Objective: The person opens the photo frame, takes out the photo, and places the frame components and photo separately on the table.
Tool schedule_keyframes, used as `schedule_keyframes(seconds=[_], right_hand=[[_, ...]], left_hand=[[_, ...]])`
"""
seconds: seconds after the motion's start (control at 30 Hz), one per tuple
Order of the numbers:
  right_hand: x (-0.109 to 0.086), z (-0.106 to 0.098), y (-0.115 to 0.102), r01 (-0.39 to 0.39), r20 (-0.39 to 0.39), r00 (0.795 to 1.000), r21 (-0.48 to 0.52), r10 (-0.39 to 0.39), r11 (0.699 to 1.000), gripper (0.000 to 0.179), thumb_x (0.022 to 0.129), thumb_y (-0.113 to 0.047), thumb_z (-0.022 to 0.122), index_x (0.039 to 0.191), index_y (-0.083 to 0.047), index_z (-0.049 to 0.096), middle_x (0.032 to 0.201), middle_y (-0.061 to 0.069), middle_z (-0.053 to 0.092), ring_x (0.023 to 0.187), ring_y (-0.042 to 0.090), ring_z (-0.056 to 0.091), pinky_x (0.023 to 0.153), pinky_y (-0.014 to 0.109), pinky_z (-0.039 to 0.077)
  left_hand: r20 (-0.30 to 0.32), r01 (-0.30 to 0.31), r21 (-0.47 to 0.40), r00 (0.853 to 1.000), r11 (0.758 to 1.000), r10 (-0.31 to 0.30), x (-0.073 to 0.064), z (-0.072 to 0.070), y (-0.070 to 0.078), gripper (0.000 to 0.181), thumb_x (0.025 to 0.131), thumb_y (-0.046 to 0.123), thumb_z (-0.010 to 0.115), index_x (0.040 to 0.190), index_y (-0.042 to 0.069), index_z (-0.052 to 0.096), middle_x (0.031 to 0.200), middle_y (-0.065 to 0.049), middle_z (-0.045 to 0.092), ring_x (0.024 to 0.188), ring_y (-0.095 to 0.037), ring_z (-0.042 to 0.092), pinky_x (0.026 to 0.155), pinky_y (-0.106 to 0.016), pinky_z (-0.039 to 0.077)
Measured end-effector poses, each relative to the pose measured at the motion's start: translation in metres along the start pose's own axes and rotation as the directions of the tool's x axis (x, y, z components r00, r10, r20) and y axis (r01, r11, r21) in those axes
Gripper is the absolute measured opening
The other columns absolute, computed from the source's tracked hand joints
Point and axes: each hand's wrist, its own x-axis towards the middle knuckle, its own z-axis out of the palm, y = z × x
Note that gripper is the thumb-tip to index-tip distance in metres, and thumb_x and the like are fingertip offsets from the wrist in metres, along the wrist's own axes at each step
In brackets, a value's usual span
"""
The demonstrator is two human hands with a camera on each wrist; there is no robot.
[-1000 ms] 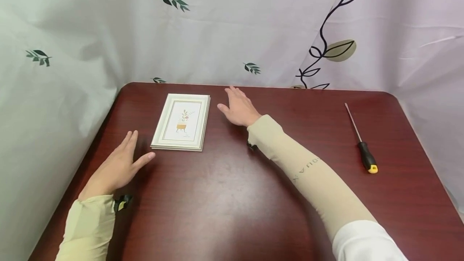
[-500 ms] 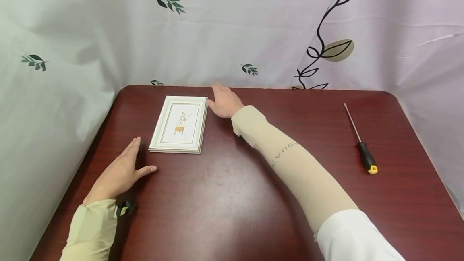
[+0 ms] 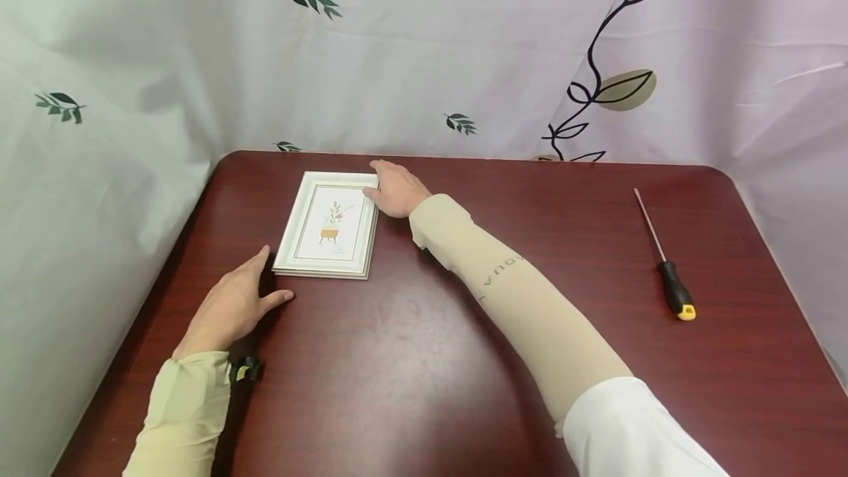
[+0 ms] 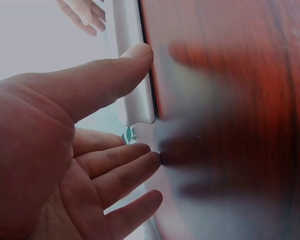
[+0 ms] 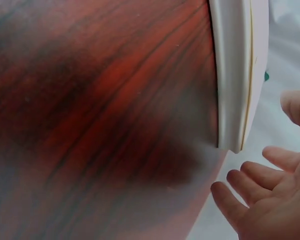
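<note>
We note the change first: over the last second our right hand (image 3: 400, 190) has travelled from well to the right of the picture frame (image 3: 329, 225) to the far part of its right side, while our left hand (image 3: 228, 304) has closed in slightly on its near left corner. The frame has stayed where it lay, flat on the table (image 3: 430, 344) with its picture facing up. We judge that the reach is nearly complete at both sides of the frame, but that no hold has been taken. Our left hand is spread, its thumb well parted from the fingers; the thumb lies near the frame's near edge and the fingertips beside its left edge. (The left wrist view overlaps thumb and frame, so we cannot tell whether they touch.) Our right hand is also spread and pinches nothing: in the head view its thumb overlaps the frame's right border, yet the right wrist view shows a gap between its fingers and the frame. The frame therefore sits between our two hands, just beside each. We find the screwdriver (image 3: 675, 288) well to the right of the frame, untouched.
</note>
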Motion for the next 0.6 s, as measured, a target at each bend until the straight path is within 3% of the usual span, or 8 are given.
schedule_keyframes(seconds=[0.17,0.4,0.6], right_hand=[[0.001,0.002,0.001,0.033,-0.002,0.999,0.027,-0.033,0.999,0.066,0.105,-0.036,0.050,0.160,-0.009,0.026,0.164,0.005,0.028,0.151,0.017,0.025,0.121,0.029,0.022],[0.001,0.006,0.002,0.069,0.023,0.997,0.011,-0.069,0.998,0.067,0.104,-0.033,0.053,0.160,-0.008,0.025,0.165,0.007,0.026,0.152,0.018,0.020,0.122,0.029,0.019],[0.002,0.009,0.005,0.065,0.027,0.998,-0.024,-0.065,0.998,0.068,0.104,-0.033,0.054,0.160,-0.007,0.024,0.164,0.008,0.028,0.151,0.019,0.023,0.122,0.027,0.017]], left_hand=[[-0.014,-0.013,-0.019,1.000,1.000,0.013,0.003,0.002,0.003,0.088,0.088,0.021,0.077,0.150,-0.015,0.028,0.147,-0.039,0.037,0.131,-0.055,0.041,0.106,-0.065,0.034],[-0.087,-0.036,-0.015,0.996,0.999,0.035,0.008,0.005,0.010,0.071,0.085,0.017,0.081,0.142,-0.004,0.044,0.124,-0.033,0.060,0.114,-0.050,0.058,0.093,-0.064,0.045],[-0.096,-0.003,0.020,0.995,1.000,0.005,0.014,0.003,0.013,0.062,0.085,0.016,0.080,0.136,-0.001,0.049,0.120,-0.032,0.062,0.109,-0.051,0.059,0.085,-0.065,0.047]])
